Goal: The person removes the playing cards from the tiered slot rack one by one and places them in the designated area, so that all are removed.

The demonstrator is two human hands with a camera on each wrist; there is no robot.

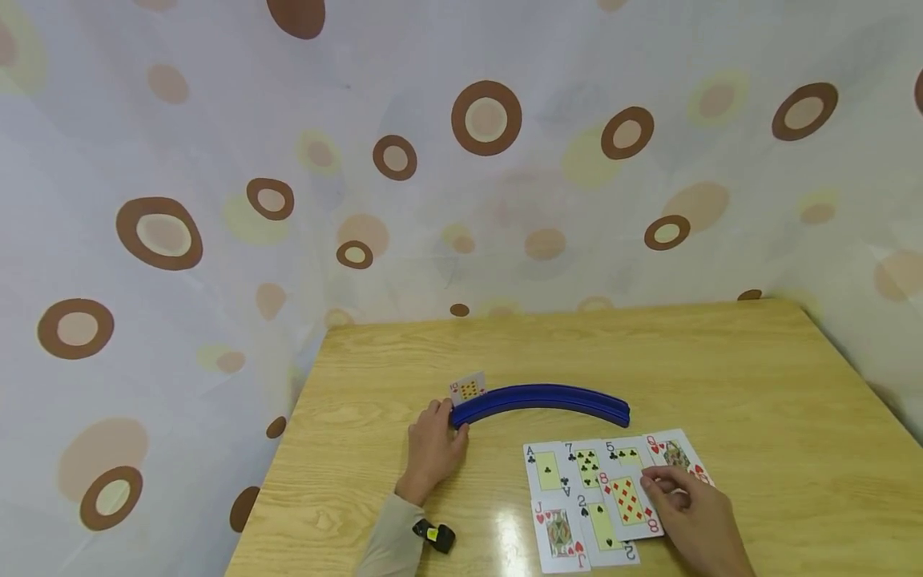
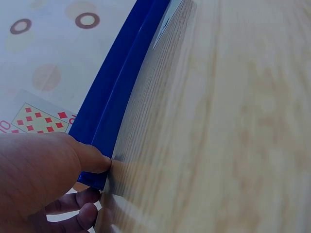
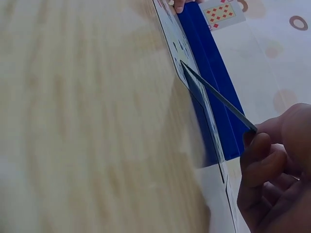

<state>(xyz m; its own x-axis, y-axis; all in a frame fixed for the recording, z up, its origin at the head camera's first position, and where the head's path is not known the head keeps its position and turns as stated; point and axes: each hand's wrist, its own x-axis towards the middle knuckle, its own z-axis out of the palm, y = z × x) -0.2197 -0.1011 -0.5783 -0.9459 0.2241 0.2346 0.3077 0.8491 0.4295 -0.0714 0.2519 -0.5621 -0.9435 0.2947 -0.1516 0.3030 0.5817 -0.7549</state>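
A curved blue card holder [image 1: 541, 396] lies across the wooden table. Its left end is pinched between the thumb and fingers of my left hand [image 1: 435, 449]. At that end the ten of diamonds [image 1: 469, 389] stands upright in the holder, and the left wrist view shows it too [image 2: 41, 119]. My right hand [image 1: 698, 517] pinches the eight of diamonds [image 1: 626, 505] by its right edge. In the right wrist view this card [image 3: 221, 98] appears edge-on, tilted up from the cards beneath it.
Face-up cards lie in overlapping rows before the holder: ace of clubs [image 1: 546, 471], seven of clubs [image 1: 586, 458], five of clubs [image 1: 626, 454], queen of hearts [image 1: 676, 450], jack of hearts [image 1: 558, 537] and two of spades [image 1: 600, 533]. A patterned curtain [image 1: 505, 200] borders the table [image 1: 346, 449].
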